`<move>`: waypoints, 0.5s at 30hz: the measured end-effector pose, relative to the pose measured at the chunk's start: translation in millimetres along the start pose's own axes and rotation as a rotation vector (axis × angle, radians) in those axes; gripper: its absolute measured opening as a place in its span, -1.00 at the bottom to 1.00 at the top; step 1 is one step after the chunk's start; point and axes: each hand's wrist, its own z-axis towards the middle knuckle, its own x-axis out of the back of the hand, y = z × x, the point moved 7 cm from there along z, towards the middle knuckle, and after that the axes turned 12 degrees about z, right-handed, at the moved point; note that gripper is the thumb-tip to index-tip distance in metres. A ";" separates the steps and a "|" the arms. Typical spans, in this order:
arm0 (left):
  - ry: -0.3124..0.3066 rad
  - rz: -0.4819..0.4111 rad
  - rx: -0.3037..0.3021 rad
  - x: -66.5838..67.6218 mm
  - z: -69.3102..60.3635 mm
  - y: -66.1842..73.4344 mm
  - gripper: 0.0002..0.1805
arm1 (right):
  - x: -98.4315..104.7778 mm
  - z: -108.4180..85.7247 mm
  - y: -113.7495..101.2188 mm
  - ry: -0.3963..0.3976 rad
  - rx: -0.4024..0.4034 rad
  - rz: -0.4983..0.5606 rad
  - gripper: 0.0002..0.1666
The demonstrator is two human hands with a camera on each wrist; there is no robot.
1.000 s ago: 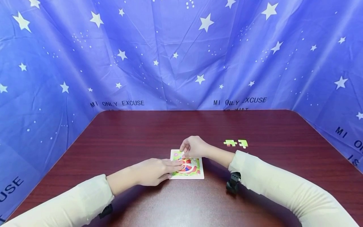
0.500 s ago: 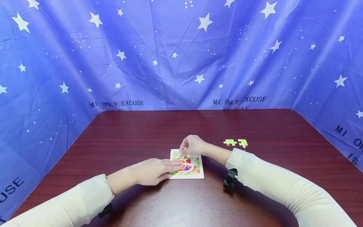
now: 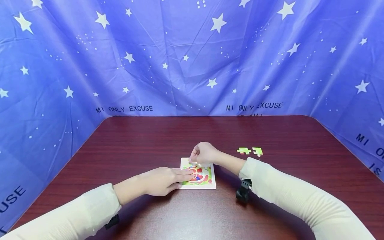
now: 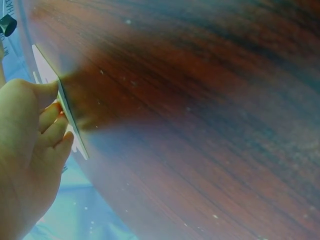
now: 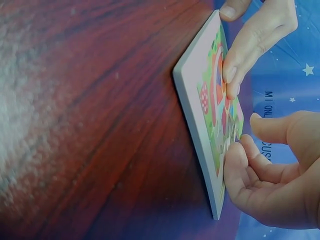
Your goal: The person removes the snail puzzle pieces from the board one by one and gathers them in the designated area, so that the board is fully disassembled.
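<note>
The puzzle board (image 3: 200,187) lies flat on the dark wood-grain table (image 3: 192,216), near the middle. We judge it light, thin and stiff, best held by its pale rim; the pieces look small and smooth, best pinched at their edges, with tabs that could bend if forced. Left hand (image 3: 162,181): fingers straight, resting on the picture. Right hand (image 3: 205,154): fingers curled at the board's far side; we cannot tell whether they pinch a piece. Two loose pieces (image 3: 243,151) lie beyond, to the right.

Compared with one second ago, we note the right forearm slightly further left and the pink spot at the board's far-left corner no longer distinct. Left hand and loose pieces: unchanged.
</note>
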 end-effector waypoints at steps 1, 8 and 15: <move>0.001 0.000 -0.001 0.2 0.1 0.1 -0.45 | 0.3 -0.1 -0.1 0.004 0.002 0.001 -0.88; -0.002 0.002 -0.004 0.8 1.4 1.1 -0.46 | 0.3 0.6 -2.3 0.035 0.072 -0.014 -0.90; 0.005 0.000 -0.002 2.8 1.2 1.9 -0.45 | -2.7 0.8 -3.8 0.018 0.099 -0.015 -0.93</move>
